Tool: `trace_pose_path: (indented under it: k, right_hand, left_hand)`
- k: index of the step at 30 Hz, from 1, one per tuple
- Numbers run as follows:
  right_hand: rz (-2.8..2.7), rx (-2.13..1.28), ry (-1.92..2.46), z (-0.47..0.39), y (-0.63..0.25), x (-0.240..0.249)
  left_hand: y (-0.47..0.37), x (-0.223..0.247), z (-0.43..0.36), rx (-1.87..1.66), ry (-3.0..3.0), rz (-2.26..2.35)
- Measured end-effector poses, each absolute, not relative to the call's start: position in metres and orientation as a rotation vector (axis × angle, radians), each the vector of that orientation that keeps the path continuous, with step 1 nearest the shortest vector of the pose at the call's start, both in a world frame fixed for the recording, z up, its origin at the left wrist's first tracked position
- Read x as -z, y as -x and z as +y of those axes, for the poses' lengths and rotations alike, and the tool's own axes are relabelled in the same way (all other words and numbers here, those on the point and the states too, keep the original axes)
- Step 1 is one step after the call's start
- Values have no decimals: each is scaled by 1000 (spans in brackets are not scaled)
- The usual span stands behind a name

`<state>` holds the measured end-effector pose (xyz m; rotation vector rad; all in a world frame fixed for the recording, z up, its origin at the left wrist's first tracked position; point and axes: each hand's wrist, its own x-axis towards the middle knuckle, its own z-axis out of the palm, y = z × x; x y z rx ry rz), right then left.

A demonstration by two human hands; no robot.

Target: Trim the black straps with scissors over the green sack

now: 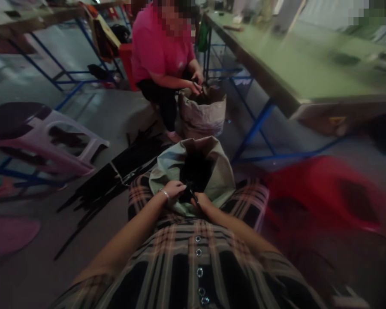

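Note:
A pale open sack (223,169) stands between my knees, with dark material (196,167) inside that I cannot make out in detail. Over its near rim, my left hand (175,189) is closed, thumb and fingers pinched at the edge of something dark and small. My right hand (200,201) is closed around a dark, thin tool, perhaps scissors, whose tip points toward the left fingertips. The two hands are close together, slightly apart. Blur and dark material hide the ends of the fingers.
Bundled black strips (106,180) lie on the floor at left, near a stool (41,137). Ahead, a person in pink (154,51) works over another sack (202,118). A green-topped table (276,64) and red stool (321,189) are at right.

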<state>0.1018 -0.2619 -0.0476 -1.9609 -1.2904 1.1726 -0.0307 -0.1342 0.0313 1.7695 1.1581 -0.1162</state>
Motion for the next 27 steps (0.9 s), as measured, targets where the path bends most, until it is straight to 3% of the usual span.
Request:
trace_pose_path:
  k: [14,27]
  right_hand:
    - [-1176,-1289,2052,-260,-101,49]
    - [-1237,-1333,2059,-251,-103,53]
  left_hand:
    - [29,-18,-127,202,-1753,1225]
    - [20,-2,-122,460,-2280,1078]
